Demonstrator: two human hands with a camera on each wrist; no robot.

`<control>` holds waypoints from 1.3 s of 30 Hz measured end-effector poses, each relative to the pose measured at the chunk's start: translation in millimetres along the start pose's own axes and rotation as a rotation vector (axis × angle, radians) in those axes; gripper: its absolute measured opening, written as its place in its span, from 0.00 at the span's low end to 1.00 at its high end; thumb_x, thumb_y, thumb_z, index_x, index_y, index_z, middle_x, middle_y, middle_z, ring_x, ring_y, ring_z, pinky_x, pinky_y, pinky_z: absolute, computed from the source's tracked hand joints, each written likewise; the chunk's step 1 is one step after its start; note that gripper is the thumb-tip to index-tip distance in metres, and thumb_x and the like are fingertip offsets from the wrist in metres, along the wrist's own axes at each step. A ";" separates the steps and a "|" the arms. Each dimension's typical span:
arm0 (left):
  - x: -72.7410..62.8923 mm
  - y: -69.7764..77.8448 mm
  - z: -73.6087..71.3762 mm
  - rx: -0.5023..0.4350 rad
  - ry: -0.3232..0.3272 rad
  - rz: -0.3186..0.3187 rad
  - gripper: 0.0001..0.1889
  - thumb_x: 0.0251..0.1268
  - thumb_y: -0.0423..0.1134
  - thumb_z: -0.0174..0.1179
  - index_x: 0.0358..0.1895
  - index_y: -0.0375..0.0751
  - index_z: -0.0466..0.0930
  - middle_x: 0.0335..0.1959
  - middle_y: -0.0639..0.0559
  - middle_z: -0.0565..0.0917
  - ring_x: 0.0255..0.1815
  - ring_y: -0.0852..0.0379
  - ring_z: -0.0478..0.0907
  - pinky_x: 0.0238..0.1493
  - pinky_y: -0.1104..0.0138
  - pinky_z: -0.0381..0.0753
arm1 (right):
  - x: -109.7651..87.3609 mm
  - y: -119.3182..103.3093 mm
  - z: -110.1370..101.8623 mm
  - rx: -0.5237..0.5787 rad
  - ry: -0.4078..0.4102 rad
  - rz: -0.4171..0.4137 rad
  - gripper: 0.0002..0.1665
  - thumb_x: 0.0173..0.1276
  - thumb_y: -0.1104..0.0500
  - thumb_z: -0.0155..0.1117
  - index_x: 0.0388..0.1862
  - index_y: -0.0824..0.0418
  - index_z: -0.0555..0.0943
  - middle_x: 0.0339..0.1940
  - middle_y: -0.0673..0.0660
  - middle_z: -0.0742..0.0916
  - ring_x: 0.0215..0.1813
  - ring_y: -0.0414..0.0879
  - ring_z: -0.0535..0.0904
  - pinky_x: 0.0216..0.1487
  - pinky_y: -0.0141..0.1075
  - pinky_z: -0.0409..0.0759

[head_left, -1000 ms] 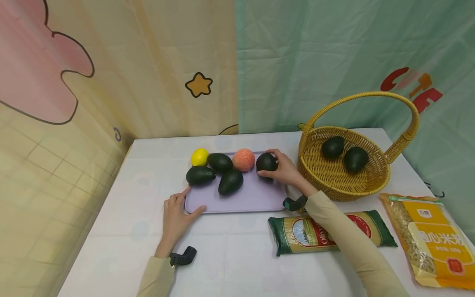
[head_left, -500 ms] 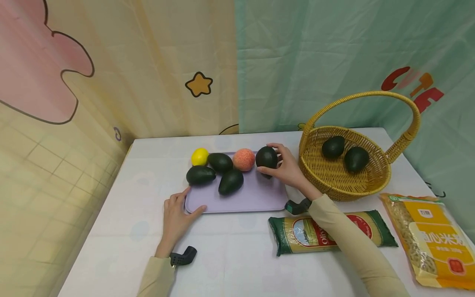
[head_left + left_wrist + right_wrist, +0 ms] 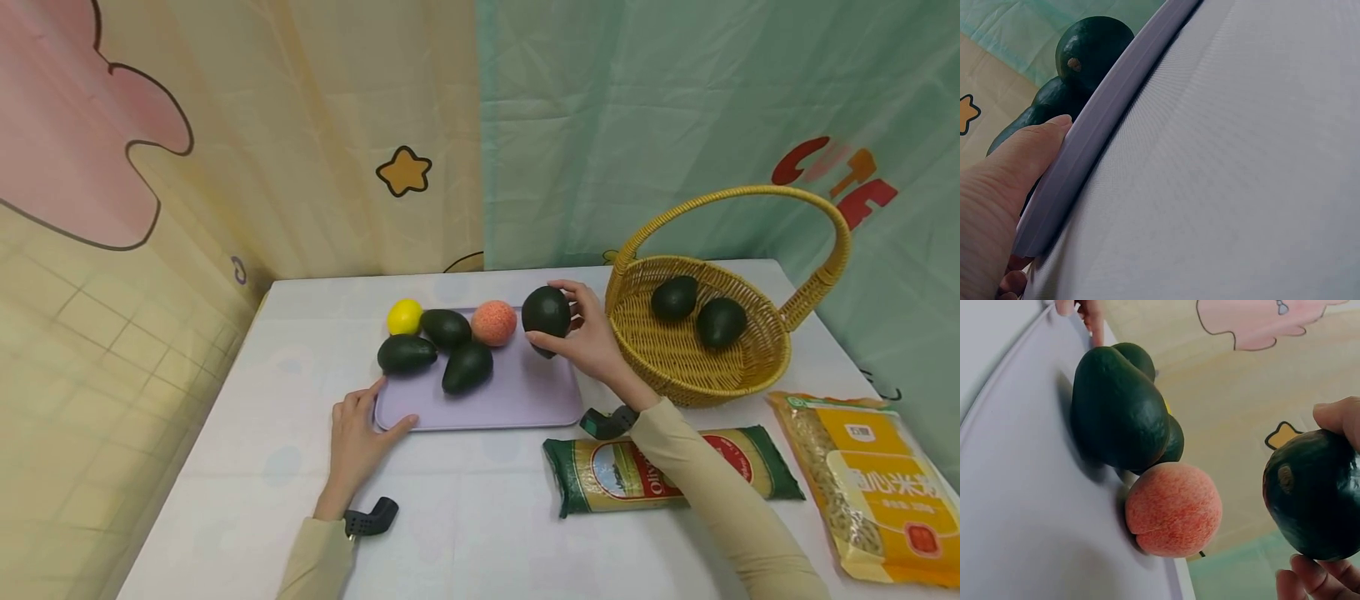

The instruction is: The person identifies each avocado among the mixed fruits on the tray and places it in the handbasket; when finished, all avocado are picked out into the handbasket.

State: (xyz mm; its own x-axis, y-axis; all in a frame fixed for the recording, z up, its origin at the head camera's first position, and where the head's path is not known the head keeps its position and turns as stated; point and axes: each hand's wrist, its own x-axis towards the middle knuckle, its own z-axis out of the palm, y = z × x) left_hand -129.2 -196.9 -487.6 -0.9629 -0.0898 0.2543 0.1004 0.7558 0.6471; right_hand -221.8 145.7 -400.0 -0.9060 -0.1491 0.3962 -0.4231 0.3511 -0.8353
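Note:
My right hand [image 3: 588, 337] grips a dark green avocado [image 3: 546, 312] between thumb and fingers, held above the right end of a lilac tray [image 3: 525, 408]. In the right wrist view, this avocado [image 3: 1316, 500] shows its stem scar. At the tray's front left corner, my left hand [image 3: 360, 437] holds the edge, thumb along the front rim and index finger at the left side. Three avocados [image 3: 467, 367] lie on the tray beside a pink peach [image 3: 493, 323] and a yellow lemon [image 3: 405, 317]. The left wrist view shows the thumb [image 3: 1038, 147] against the rim.
Right of the tray stands a yellow wicker basket [image 3: 626, 358] with a tall arched handle and two avocados [image 3: 722, 323] inside. A green-ended pasta packet [image 3: 615, 475] lies in front, below my right forearm. An orange and yellow food bag [image 3: 862, 492] lies at the right edge.
My right hand has lifted the avocado off the tray, moving up and slightly right toward the basket. The left hand and the tray have stayed in place.

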 end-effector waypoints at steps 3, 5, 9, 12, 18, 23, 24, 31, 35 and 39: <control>0.1 0.1 0.3 -0.002 0.002 0.002 0.43 0.45 0.54 0.73 0.66 0.41 0.69 0.51 0.39 0.71 0.45 0.44 0.60 0.42 0.58 0.58 | -0.8 -4.9 -1.1 0.012 0.014 -0.017 0.44 0.48 0.60 0.79 0.64 0.54 0.69 0.51 0.60 0.73 0.42 0.50 0.68 0.39 0.46 0.68; 0.1 0.0 0.4 -0.003 0.004 0.002 0.43 0.45 0.54 0.73 0.66 0.41 0.69 0.51 0.39 0.71 0.45 0.44 0.60 0.42 0.58 0.58 | -1.5 -8.8 -1.7 0.025 0.024 -0.029 0.44 0.48 0.63 0.78 0.65 0.56 0.69 0.51 0.61 0.73 0.42 0.51 0.68 0.38 0.44 0.67; -0.1 0.3 0.3 -0.003 0.004 0.002 0.43 0.45 0.54 0.73 0.66 0.41 0.69 0.51 0.39 0.71 0.45 0.44 0.60 0.42 0.58 0.58 | -4.6 -26.2 -4.4 0.052 0.051 -0.059 0.43 0.48 0.68 0.76 0.64 0.64 0.68 0.50 0.66 0.73 0.44 0.55 0.69 0.39 0.44 0.68; -0.2 0.8 -0.1 0.001 0.001 0.000 0.43 0.45 0.54 0.73 0.66 0.40 0.69 0.51 0.38 0.71 0.45 0.44 0.60 0.42 0.58 0.58 | -8.5 -44.4 -7.1 0.057 0.074 -0.082 0.42 0.48 0.70 0.75 0.62 0.69 0.68 0.48 0.67 0.73 0.44 0.53 0.69 0.40 0.41 0.71; -0.2 1.6 -0.8 0.007 -0.010 -0.010 0.43 0.46 0.54 0.73 0.67 0.40 0.69 0.51 0.39 0.71 0.45 0.44 0.60 0.42 0.58 0.58 | -13.0 -63.2 -12.3 0.064 0.117 -0.110 0.40 0.47 0.74 0.72 0.61 0.73 0.66 0.50 0.65 0.72 0.43 0.43 0.69 0.43 0.35 0.72; -0.3 1.7 -0.7 0.007 -0.012 -0.012 0.43 0.46 0.54 0.73 0.67 0.41 0.69 0.51 0.39 0.71 0.46 0.43 0.60 0.42 0.58 0.58 | -15.8 -67.2 -17.5 0.111 0.154 -0.145 0.41 0.46 0.75 0.71 0.60 0.74 0.65 0.53 0.67 0.72 0.44 0.41 0.70 0.44 0.35 0.71; -0.3 1.8 -0.7 0.007 -0.011 -0.012 0.43 0.46 0.54 0.73 0.66 0.41 0.69 0.51 0.38 0.71 0.46 0.43 0.60 0.43 0.58 0.58 | -16.4 -67.4 -18.8 0.122 0.162 -0.152 0.41 0.46 0.76 0.71 0.60 0.75 0.65 0.53 0.65 0.72 0.45 0.41 0.70 0.45 0.35 0.70; 0.8 1.4 -0.3 0.004 -0.013 -0.012 0.43 0.46 0.54 0.73 0.67 0.41 0.69 0.51 0.38 0.71 0.47 0.43 0.61 0.44 0.57 0.58 | -17.6 -64.4 -31.0 0.210 0.210 -0.208 0.42 0.45 0.80 0.68 0.60 0.77 0.62 0.49 0.51 0.74 0.45 0.44 0.72 0.44 0.32 0.73; 0.3 1.0 -0.2 0.006 -0.017 -0.017 0.43 0.46 0.55 0.73 0.67 0.41 0.68 0.52 0.38 0.71 0.47 0.43 0.60 0.44 0.57 0.59 | -19.1 -60.7 -39.2 0.255 0.242 -0.229 0.41 0.47 0.78 0.69 0.61 0.75 0.62 0.49 0.52 0.73 0.47 0.46 0.73 0.48 0.32 0.74; -0.4 0.9 0.0 0.007 -0.014 -0.014 0.43 0.46 0.55 0.73 0.67 0.41 0.69 0.52 0.38 0.71 0.47 0.43 0.60 0.43 0.57 0.59 | -21.0 -57.3 -47.4 0.306 0.277 -0.239 0.40 0.48 0.77 0.68 0.61 0.71 0.64 0.50 0.54 0.73 0.50 0.48 0.72 0.51 0.32 0.73</control>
State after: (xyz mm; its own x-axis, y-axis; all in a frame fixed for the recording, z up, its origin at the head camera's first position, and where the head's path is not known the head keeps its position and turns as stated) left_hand -128.8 -196.2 -487.1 -0.9677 -0.0916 0.2349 0.0849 0.7588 0.6457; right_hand -177.9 172.5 -342.4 -0.7621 0.0742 0.6432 -0.6419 0.0426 -0.7656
